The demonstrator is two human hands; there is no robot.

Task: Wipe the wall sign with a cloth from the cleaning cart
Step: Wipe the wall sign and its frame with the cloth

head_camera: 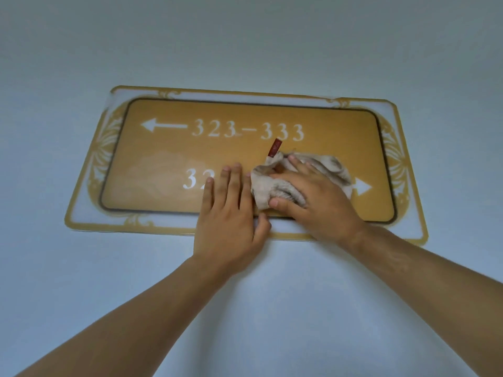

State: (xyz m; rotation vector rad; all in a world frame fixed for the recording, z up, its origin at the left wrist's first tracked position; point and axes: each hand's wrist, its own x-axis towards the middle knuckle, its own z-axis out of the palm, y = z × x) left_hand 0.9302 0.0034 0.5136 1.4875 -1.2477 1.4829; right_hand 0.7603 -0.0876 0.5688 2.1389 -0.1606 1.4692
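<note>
A gold wall sign (168, 148) with white room numbers, arrows and an ornate pale border hangs on the wall in front of me. A crumpled beige cloth (326, 165) with a red tag lies pressed against its lower right part, covering some of the lower numbers. My right hand (313, 202) grips the cloth, with fingers spread over it and the thumb tucked under its lower edge. My left hand (230, 221) rests flat on the sign's lower middle, fingers apart, just left of the cloth and touching its edge.
A plain pale grey-blue wall (245, 44) surrounds the sign on all sides. Both my bare forearms reach up from the bottom corners of the view.
</note>
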